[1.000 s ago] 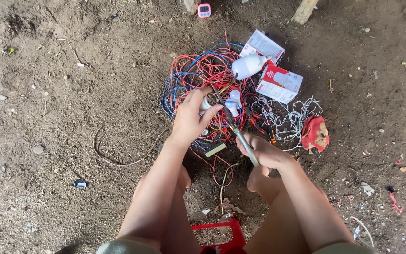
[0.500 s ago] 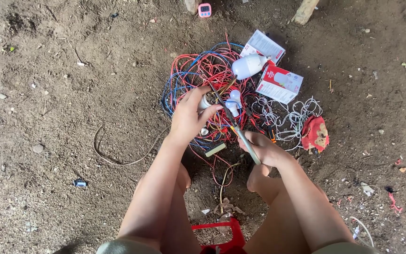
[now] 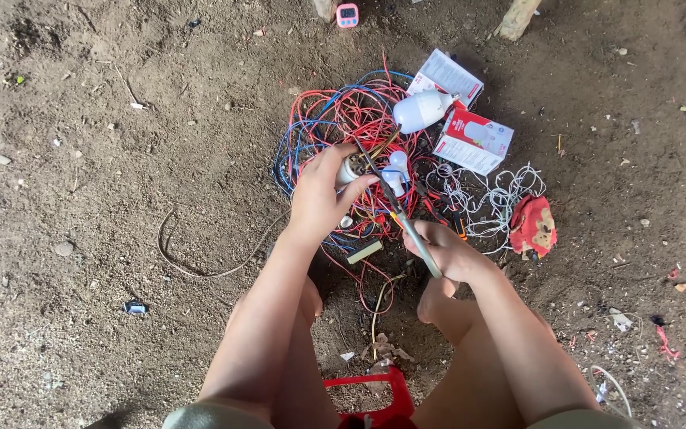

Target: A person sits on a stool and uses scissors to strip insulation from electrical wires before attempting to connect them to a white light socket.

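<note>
Crouching over the tangled wires (image 3: pixel 335 127) on the dirt floor (image 3: pixel 121 159), the left hand (image 3: pixel 321 199) is pinching a small bulb socket (image 3: pixel 351 168) while the right hand (image 3: pixel 448 253) is gripping a screwdriver (image 3: pixel 406 222) against it, beside two closed bulb cartons (image 3: pixel 474 139).

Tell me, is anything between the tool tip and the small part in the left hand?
Nothing visible: the slim tool in the right hand reaches straight to the small metal part pinched by the left hand.

Bare dirt ground (image 3: pixel 105 119) carries everything; a tangle of red and blue wires (image 3: pixel 335 127) lies under the left hand's fingers (image 3: pixel 335 163); white wire (image 3: pixel 494 199) and two cartons (image 3: pixel 470 139) beyond the right hand's fingers (image 3: pixel 430 238).
</note>
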